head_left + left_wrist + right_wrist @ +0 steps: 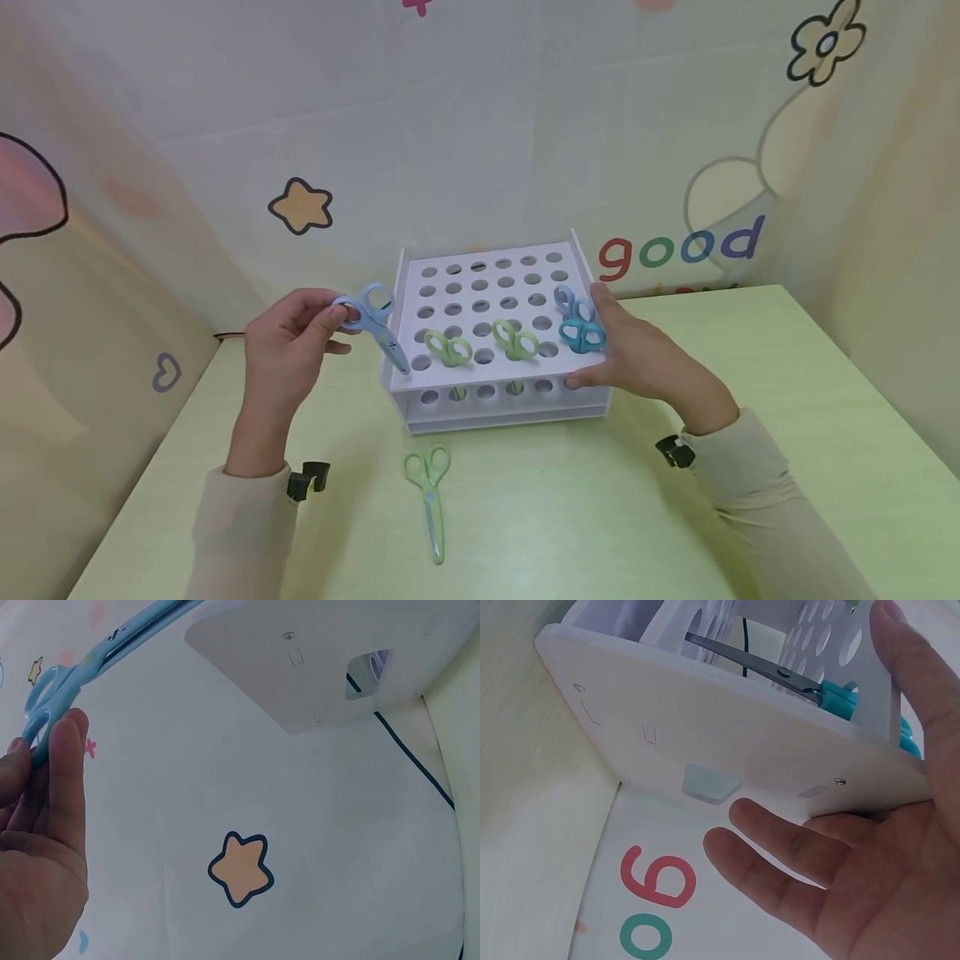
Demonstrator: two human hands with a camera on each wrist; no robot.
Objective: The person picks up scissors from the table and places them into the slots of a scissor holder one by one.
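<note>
My left hand (288,342) pinches light blue scissors (388,343) by one finger loop. Their blades slant down over the front-left corner of a white rack (487,380) full of round holes; whether the tip has entered a hole I cannot tell. My right hand (647,354) holds the rack at its right side, thumb at the front edge and fingers along the side panel. Near that hand, teal scissors (582,336) and blue scissors (564,297) stand in holes, loops up. Two green scissors, one left (451,357) and one mid-front (516,345), also stand there.
Another pair of green scissors (429,487) lies on the pale green table (555,517) in front of the rack. A printed cloth backdrop (465,142) rises behind the table and along both sides.
</note>
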